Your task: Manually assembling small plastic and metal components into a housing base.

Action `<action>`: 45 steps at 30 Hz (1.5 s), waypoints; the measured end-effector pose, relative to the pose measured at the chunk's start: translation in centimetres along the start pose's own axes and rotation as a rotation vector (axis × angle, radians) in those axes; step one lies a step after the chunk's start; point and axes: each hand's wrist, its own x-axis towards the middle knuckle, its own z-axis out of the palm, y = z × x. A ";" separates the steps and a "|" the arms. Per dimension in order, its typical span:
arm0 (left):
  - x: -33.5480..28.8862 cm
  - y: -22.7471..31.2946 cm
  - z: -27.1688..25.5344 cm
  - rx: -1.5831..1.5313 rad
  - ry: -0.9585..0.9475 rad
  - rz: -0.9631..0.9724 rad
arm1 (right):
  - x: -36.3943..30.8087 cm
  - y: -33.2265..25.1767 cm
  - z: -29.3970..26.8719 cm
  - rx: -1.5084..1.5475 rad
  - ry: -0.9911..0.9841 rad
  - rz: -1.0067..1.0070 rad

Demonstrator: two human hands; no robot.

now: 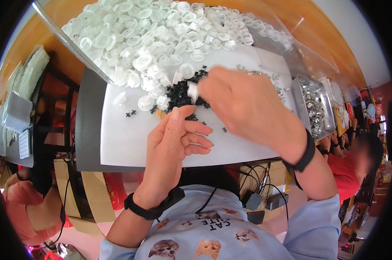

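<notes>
You've a small, slightly blurred wht pc (193,91) in your R hand (250,102). Your blk cross-shaped pcs (175,96) lie loosely heaped beneath it.

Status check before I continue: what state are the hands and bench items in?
Left hand: fingers partly curled, grip unclear
Right hand: blurred, apparently pinching a white piece
White plastic parts: loose, heaped
Black cross-shaped pieces: loose, piled, few strays
Metal tray: uncovered, holding small metal parts

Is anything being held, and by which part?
The right hand seems to pinch a white piece by its right side, though blurred. Whether the left hand holds anything cannot be told.
</notes>
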 end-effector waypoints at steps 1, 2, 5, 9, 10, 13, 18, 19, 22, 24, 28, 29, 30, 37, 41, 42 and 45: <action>0.4 0.0 -0.2 0.005 0.009 -0.007 | -0.4 -0.8 -0.1 0.023 0.006 -0.035; 0.6 -0.2 -0.2 -0.036 -0.025 0.006 | -1.0 -1.4 -0.1 0.024 0.009 -0.030; 0.5 -0.1 -0.4 -0.072 -0.069 0.020 | -2.1 -1.9 0.6 0.014 0.054 -0.115; 0.2 -0.1 0.0 -0.095 -0.073 0.011 | -3.6 -1.8 2.0 0.076 0.154 -0.088; 0.2 -0.2 0.1 -0.094 -0.075 0.009 | -4.0 -1.9 2.1 0.103 0.189 -0.069; 0.1 -0.6 -0.1 -0.121 -0.060 -0.019 | -4.9 -2.4 2.0 0.309 0.141 0.097; -0.2 -0.9 0.3 -0.023 -0.103 0.031 | -6.6 -1.7 1.7 0.737 0.187 0.411; -0.2 -1.0 0.3 -0.022 -0.104 0.026 | -7.0 -1.7 1.8 0.886 0.158 0.524; -0.5 -1.3 0.5 0.035 -0.083 0.057 | -7.6 -2.0 1.8 1.008 0.129 0.611; -0.5 -1.4 0.6 0.065 -0.055 0.074 | -7.7 -2.1 1.4 1.071 0.081 0.674; -0.7 -1.5 1.0 0.096 -0.006 0.101 | -7.9 -2.1 1.5 1.127 -0.016 0.709; -0.7 -1.5 0.8 0.096 -0.042 0.090 | -7.9 -2.1 1.6 1.133 -0.029 0.681; -0.7 -1.5 0.7 0.095 -0.077 0.079 | -7.7 -2.1 1.6 1.133 -0.029 0.684; -0.9 -1.0 0.8 0.161 -0.060 0.006 | -6.1 -2.5 2.3 1.313 -0.059 0.679; -1.2 -1.1 0.8 0.243 0.000 0.097 | -6.3 -3.5 2.6 1.480 -0.059 0.757; -1.3 -1.2 0.8 0.229 -0.004 0.127 | -6.4 -3.9 2.6 1.479 -0.059 0.760; -1.4 -2.3 1.0 0.222 -0.052 0.298 | -6.5 -4.9 2.6 1.565 0.088 0.908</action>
